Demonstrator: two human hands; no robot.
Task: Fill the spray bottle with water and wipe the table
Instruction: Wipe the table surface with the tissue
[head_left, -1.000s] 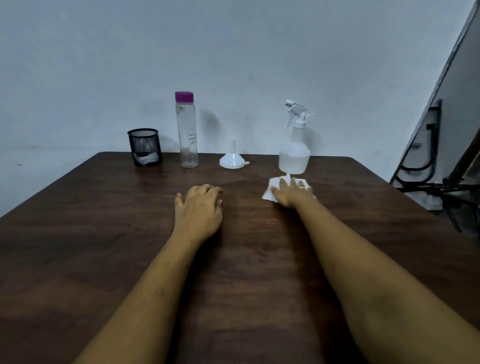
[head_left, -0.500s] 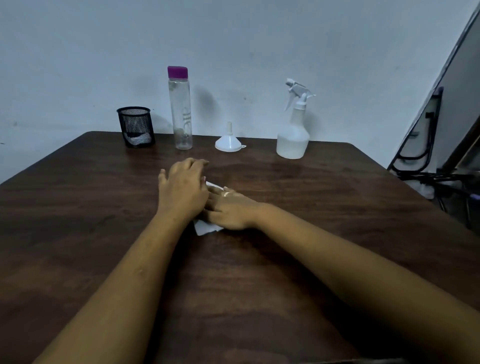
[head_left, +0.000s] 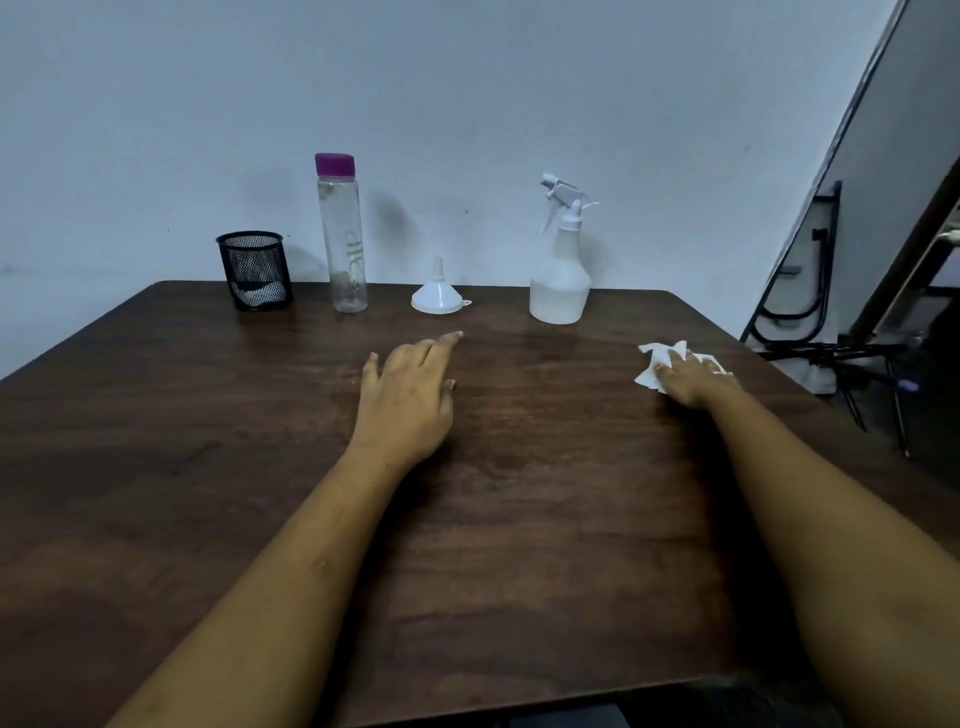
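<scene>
From the head camera, a dark wooden table (head_left: 519, 545) stands against a pale wall (head_left: 467, 78). Four things stand in a row along its far edge. From left to right they are a black mesh cup (head_left: 255, 273), a clear bottle (head_left: 343, 244) with a purple cap, a white funnel (head_left: 438, 297) with its wide mouth down, and the spray bottle (head_left: 561, 283). The spray bottle stands upright with its trigger head on, toward the far right corner, and no hand touches it.

The left hand (head_left: 402, 400) lies palm down near the middle of the table. Its fingers are straight and it holds nothing. The right hand (head_left: 693, 376) is near the right edge, in front of the spray bottle and a little to its right. Its fingers lie flat and spread on a white tissue (head_left: 653, 369) and press it to the wood. The tissue is crumpled and shows at the fingertips. A black metal stand (head_left: 810, 312) is beyond the right edge.
</scene>
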